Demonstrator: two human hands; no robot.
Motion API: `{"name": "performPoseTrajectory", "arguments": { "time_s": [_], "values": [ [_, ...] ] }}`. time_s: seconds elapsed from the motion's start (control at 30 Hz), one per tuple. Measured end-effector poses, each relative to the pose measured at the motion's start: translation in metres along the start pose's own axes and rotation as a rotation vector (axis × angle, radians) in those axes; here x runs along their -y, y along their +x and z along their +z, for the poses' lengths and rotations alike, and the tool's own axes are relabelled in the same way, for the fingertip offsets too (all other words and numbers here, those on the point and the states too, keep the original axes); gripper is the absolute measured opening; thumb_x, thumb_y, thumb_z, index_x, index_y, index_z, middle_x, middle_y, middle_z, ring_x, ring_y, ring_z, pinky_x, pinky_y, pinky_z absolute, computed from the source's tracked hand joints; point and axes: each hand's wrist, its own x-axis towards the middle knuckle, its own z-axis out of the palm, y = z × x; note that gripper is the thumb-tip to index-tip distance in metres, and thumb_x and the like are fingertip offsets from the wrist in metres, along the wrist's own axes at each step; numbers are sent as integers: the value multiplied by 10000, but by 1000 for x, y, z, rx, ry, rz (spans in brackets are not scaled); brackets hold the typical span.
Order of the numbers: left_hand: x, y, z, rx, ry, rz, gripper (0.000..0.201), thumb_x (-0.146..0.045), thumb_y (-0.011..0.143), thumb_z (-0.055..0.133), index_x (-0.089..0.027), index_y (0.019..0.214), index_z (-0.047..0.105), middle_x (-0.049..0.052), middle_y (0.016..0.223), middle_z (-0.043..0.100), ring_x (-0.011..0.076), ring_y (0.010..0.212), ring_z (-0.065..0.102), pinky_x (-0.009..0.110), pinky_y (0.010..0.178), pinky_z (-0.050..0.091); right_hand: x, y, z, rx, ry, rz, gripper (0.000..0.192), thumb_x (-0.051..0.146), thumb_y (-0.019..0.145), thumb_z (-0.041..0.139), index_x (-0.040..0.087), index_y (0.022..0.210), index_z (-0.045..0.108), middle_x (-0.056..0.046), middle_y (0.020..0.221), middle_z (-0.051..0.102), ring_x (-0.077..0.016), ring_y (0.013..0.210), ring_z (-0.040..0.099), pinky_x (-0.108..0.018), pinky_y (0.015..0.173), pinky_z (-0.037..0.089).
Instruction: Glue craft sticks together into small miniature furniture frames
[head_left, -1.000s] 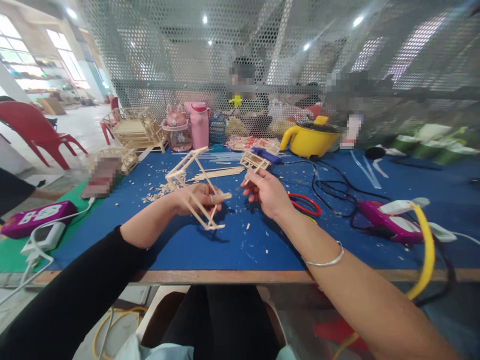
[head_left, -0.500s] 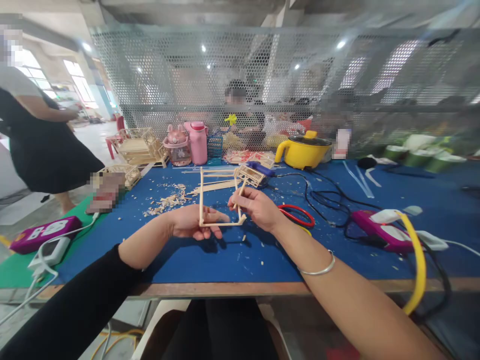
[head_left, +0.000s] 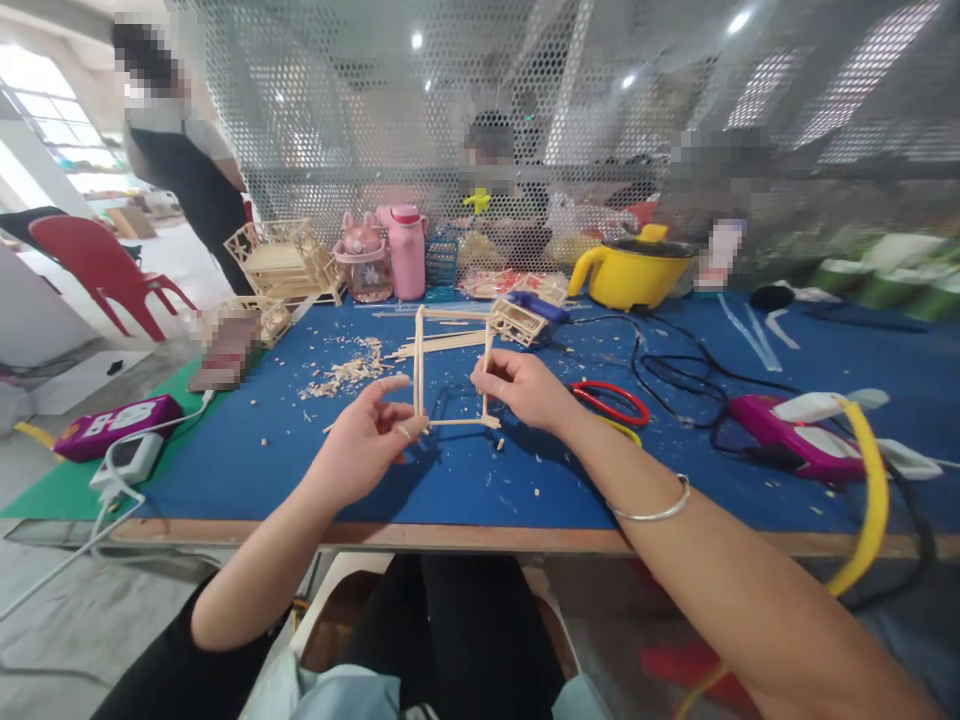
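Head camera view: a person seated at a blue work table (head_left: 525, 480) held a frame of thin wooden sticks (head_left: 452, 368) upright between both hands, just above the tabletop. The left hand (head_left: 365, 440) pinched the frame's lower left corner with thumb and bent fingers, the forefinger raised free; the right hand (head_left: 527, 388) was closed on the right-hand upright, fingertips at about its middle. The work looked to be at the squaring-up stage, with the joints being checked or pressed true; any further stick would seem to call for a steady grip at both corners so the light frame does not twist. The frame was pale, bare wood, an open rectangle with slim uprights and a bottom rail, plainly fragile. Behind it lay loose sticks (head_left: 442, 345), a scatter of wood offcuts (head_left: 341, 372) and a smaller finished stick piece (head_left: 514, 321). A red ring (head_left: 611, 400) sat just right of the right hand, and a yellow pot (head_left: 634, 272) stood at the table's far edge.
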Motion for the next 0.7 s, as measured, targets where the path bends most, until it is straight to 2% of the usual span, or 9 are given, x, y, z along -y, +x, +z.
{"name": "performPoseTrajectory", "arguments": {
  "time_s": [0.07, 0.17, 0.23, 0.4, 0.53, 0.63, 0.7],
  "values": [
    [9, -1, 2, -66, 126, 79, 452, -336, 750, 634, -206, 1143, 452, 39, 946, 669, 127, 704, 597, 253, 602, 471, 4, -2, -3, 6, -163, -120, 180, 336, 808, 551, 176, 727, 564, 7, 689, 550, -115, 626, 478, -255, 636, 389],
    [18, -3, 4, -160, 388, 136, 243, -272, 761, 610, -213, 985, 536, 26, 948, 681, 148, 745, 605, 302, 713, 464, 10, -6, -9, 122, -357, -239, 139, 289, 801, 572, 181, 718, 599, -24, 813, 611, -139, 739, 526, -272, 720, 387],
    [19, -4, 4, -165, 498, 140, 193, -257, 771, 590, -224, 959, 562, 22, 958, 685, 175, 817, 620, 319, 759, 463, 13, -8, -12, 209, -439, -223, 133, 289, 799, 580, 186, 724, 619, -27, 850, 631, -146, 775, 541, -270, 724, 381],
    [16, -2, 4, -144, 651, 155, 267, -236, 793, 540, -229, 1059, 564, 46, 1024, 685, 226, 966, 621, 353, 835, 455, 19, -12, -16, 349, -490, -78, 184, 356, 819, 553, 198, 778, 636, 12, 696, 624, -111, 604, 504, -236, 578, 345],
    [13, 5, -3, -62, 585, 149, 359, -234, 776, 539, -236, 1135, 535, 31, 991, 696, 210, 920, 637, 324, 800, 466, 22, -11, -18, 390, -435, -65, 188, 334, 836, 528, 208, 829, 667, 4, 753, 662, -121, 647, 543, -233, 587, 356],
    [8, 15, -12, -26, 456, 32, 466, -251, 757, 535, -213, 1217, 474, 16, 857, 709, 184, 743, 646, 285, 671, 471, 26, -10, -19, 382, -407, -52, 218, 331, 862, 486, 222, 860, 674, 11, 748, 664, -120, 643, 548, -231, 585, 366],
    [2, 22, -18, 41, 424, -64, 449, -265, 742, 534, -182, 1183, 508, 9, 752, 704, 175, 662, 629, 263, 605, 453, 30, -9, -20, 374, -368, -34, 234, 350, 867, 476, 228, 887, 674, 15, 720, 656, -117, 613, 543, -231, 570, 369]
  ]
}}
